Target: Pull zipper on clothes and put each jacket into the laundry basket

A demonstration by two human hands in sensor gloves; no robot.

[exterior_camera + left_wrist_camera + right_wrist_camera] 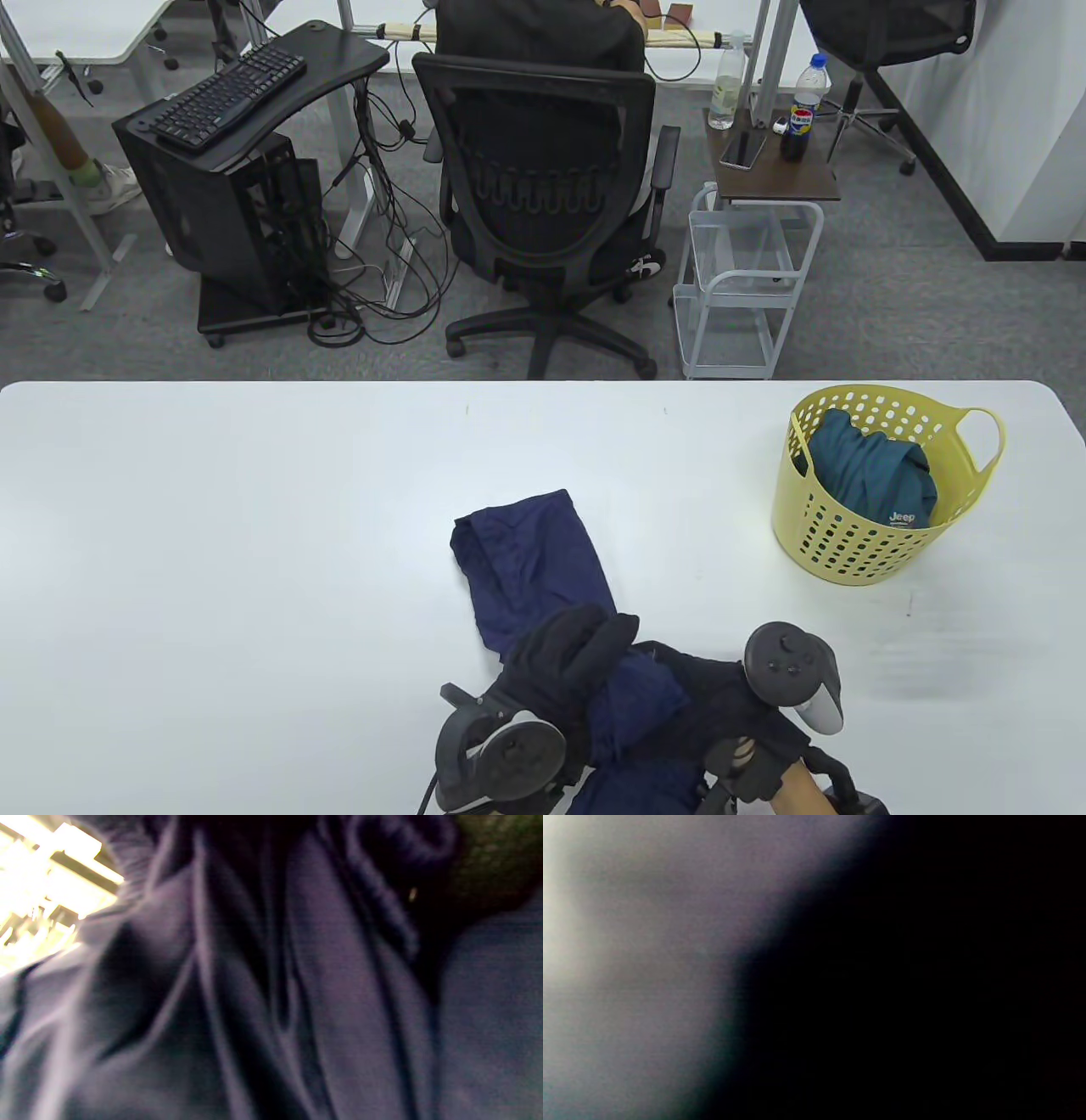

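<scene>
Table view has the dark navy fabric jacket [543, 569] bunched at the near edge, long axis running far-left, left hand [564, 671] gripping it, right hand [755, 722] too buried to tell, yellow perforated plastic laundry basket [857, 543] far-right, nearer the right hand.

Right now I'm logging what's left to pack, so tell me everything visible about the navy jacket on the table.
The navy jacket is thin, crinkled fabric, bunched near the table's front edge, one sleeve-like part stretching away. The left hand lies over its middle; the right hand is beside it, grip unclear. Its zipper isn't visible.
</scene>
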